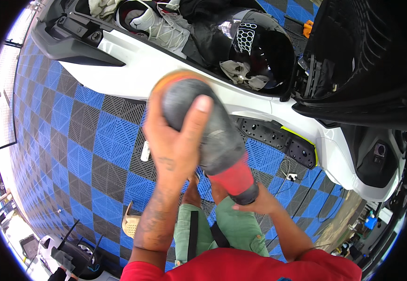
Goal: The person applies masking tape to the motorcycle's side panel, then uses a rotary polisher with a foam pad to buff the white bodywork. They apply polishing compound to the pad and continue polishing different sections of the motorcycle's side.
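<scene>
Both hands hold a black and red electric polisher with an orange rim at its pad end, blurred by motion. My left hand wraps its head, thumb over the black top. At the rear end my right hand grips the body from beneath; part of that hand is hidden. The pad end is right beside the white side panel of a motor scooter, and I cannot tell whether they touch. Above the panel, the open under-seat compartment holds a glossy black helmet and white-grey sneakers.
The scooter's raised black seat stands at the right. Below lies a footboard with a yellow-green edge. A cable with a white plug lies on the blue and black tiles. A beige plastic chair and another scooter are at lower left.
</scene>
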### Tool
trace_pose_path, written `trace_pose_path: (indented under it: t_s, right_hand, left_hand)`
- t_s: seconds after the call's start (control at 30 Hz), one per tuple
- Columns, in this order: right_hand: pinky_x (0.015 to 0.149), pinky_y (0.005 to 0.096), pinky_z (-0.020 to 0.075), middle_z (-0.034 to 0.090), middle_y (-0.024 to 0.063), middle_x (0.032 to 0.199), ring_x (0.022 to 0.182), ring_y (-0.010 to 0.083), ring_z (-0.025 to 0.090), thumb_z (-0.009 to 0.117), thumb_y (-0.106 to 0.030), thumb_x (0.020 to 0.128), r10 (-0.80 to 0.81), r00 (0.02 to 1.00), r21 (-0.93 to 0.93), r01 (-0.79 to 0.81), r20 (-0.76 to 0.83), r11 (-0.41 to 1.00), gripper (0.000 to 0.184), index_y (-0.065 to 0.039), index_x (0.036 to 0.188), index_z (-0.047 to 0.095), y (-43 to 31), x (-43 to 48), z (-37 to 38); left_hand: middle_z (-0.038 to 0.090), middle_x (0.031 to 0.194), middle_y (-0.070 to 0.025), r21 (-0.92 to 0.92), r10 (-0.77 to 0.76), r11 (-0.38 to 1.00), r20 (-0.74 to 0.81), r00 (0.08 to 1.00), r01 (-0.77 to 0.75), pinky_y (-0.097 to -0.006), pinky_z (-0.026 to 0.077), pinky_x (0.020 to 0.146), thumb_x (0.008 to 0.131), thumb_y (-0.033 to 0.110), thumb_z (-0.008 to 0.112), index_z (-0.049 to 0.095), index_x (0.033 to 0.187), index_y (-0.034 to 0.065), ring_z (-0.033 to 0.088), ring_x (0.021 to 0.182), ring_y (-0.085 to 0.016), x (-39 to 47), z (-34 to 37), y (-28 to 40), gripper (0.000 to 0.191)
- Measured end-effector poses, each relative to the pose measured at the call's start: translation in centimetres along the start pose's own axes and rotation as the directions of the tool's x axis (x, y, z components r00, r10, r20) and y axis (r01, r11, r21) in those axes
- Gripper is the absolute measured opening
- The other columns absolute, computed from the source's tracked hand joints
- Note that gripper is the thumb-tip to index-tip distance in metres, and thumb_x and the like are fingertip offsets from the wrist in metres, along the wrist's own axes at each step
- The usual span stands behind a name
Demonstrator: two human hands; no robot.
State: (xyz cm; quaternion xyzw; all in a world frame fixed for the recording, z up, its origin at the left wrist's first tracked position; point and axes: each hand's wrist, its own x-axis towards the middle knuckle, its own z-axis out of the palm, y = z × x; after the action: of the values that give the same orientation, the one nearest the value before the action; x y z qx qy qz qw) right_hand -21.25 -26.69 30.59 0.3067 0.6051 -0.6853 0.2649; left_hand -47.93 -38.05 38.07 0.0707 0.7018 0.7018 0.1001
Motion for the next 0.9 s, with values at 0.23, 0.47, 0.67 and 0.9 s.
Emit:
trace_pose_path:
  t_s: [0.23, 0.47, 0.67, 0.9]
  right_hand:
    - [0.094, 0.0346, 0.0504, 0.070, 0.0071, 0.110, 0.103, 0.0164, 0.065, 0.093, -0.015, 0.067, 0.099, 0.995, 0.200, -0.096, -0.005, 0.975, 0.067, -0.003, 0.124, 0.060, 7.3, 1.3, -1.3]
    - [0.098, 0.0362, 0.0489, 0.069, 0.0101, 0.116, 0.108, 0.0207, 0.064, 0.094, -0.019, 0.064, 0.109, 0.994, 0.149, -0.104, -0.022, 0.983, 0.074, 0.000, 0.126, 0.059, 8.4, 1.3, -2.4]
    - [0.098, 0.0371, 0.0491, 0.067, 0.0124, 0.121, 0.110, 0.0228, 0.064, 0.094, -0.018, 0.063, -0.074, 0.986, 0.156, 0.097, -0.148, 0.983, 0.076, 0.000, 0.127, 0.058, 12.0, 2.4, -4.5]
    - [0.085, 0.0331, 0.0565, 0.072, 0.0068, 0.097, 0.092, 0.0160, 0.069, 0.092, -0.005, 0.063, 0.129, 0.990, 0.249, -0.110, -0.061, 0.962, 0.056, -0.003, 0.112, 0.064, 18.8, 2.5, -12.1]
  left_hand:
    - [0.067, 0.107, -0.0171, 0.198, 0.115, 0.968, 0.205, 0.972, -0.157, -0.0510, 0.028, 0.113, 0.081, 0.037, 0.079, 0.061, 0.116, -0.0003, 0.061, 0.108, -0.036, -3.0, 4.1, -4.4, 0.053]
    - [0.065, 0.109, -0.0180, 0.109, 0.108, 0.987, 0.103, 0.989, -0.119, -0.0468, 0.039, 0.105, 0.079, 0.029, 0.082, 0.060, 0.116, -0.0010, 0.061, 0.103, -0.036, -4.3, 4.7, -5.5, 0.052]
    - [0.064, 0.110, -0.0169, 0.113, 0.123, 0.984, 0.108, 0.987, -0.135, -0.0416, 0.046, 0.096, 0.073, 0.025, 0.087, 0.059, 0.116, -0.0012, 0.061, 0.104, -0.030, -6.1, 7.0, -7.6, 0.057]
    - [0.065, 0.108, -0.0188, 0.316, 0.247, 0.902, 0.181, 0.952, -0.294, -0.0533, 0.025, 0.115, 0.078, 0.038, 0.079, 0.058, 0.118, 0.0010, 0.060, 0.109, -0.036, -10.4, 15.0, -12.9, 0.058]
